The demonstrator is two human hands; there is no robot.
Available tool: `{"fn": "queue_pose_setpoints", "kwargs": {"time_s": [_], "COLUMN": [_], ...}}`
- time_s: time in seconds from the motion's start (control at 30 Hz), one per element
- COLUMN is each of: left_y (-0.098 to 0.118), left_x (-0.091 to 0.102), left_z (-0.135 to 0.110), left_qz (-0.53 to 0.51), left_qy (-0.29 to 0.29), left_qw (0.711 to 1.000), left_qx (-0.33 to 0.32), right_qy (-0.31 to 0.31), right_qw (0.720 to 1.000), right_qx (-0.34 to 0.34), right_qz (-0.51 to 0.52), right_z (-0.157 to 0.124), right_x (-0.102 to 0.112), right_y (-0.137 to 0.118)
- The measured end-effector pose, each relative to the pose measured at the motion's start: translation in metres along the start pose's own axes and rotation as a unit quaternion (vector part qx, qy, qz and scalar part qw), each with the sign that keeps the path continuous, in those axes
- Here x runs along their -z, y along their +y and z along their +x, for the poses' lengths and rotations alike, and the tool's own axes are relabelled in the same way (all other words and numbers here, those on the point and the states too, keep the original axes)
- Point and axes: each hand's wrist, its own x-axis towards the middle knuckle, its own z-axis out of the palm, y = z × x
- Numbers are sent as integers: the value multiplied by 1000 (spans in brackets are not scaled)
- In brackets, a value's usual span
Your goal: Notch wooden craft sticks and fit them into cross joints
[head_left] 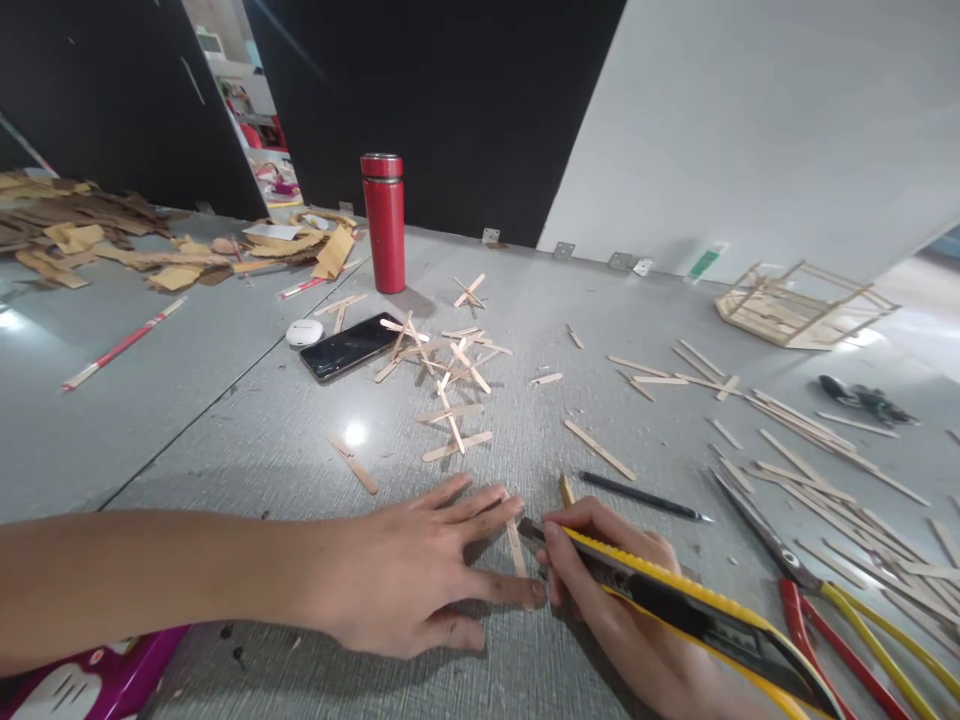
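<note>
My left hand (420, 570) lies flat on the grey table (247, 430), fingers spread, pressing down a thin wooden stick (516, 548) between its fingertips. My right hand (615, 590) is closed around a yellow and black utility knife (675, 605). The knife's tip (527, 528) rests against the stick right beside my left fingertips. A second short stick end (565, 489) pokes out just above my right hand.
Several loose wooden sticks (450, 380) lie scattered ahead, with a black phone (352, 346), a white earbud case (304, 332) and a red flask (384, 222). A black pen (645, 497), pliers (825, 600), a stick frame (802, 305) and cardboard scraps (90, 240) are around.
</note>
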Motion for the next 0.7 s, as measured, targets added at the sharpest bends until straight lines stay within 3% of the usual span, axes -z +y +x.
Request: {"fn": "queue_pose_setpoints", "kwargs": {"time_s": [0.17,0.7], "left_y": [0,0], "left_x": [0,6], "left_z": [0,3], "left_qz": [-2,55], "left_qy": [0,-11], "left_qw": [1000,998], "left_qx": [-8,-25], "right_qy": [-37,-29], "right_qw": [999,999], "right_qx": [13,15], "right_qz": [-33,8], "right_z": [4,3], "right_x": [-2,-9], "right_y": [-6,0]}}
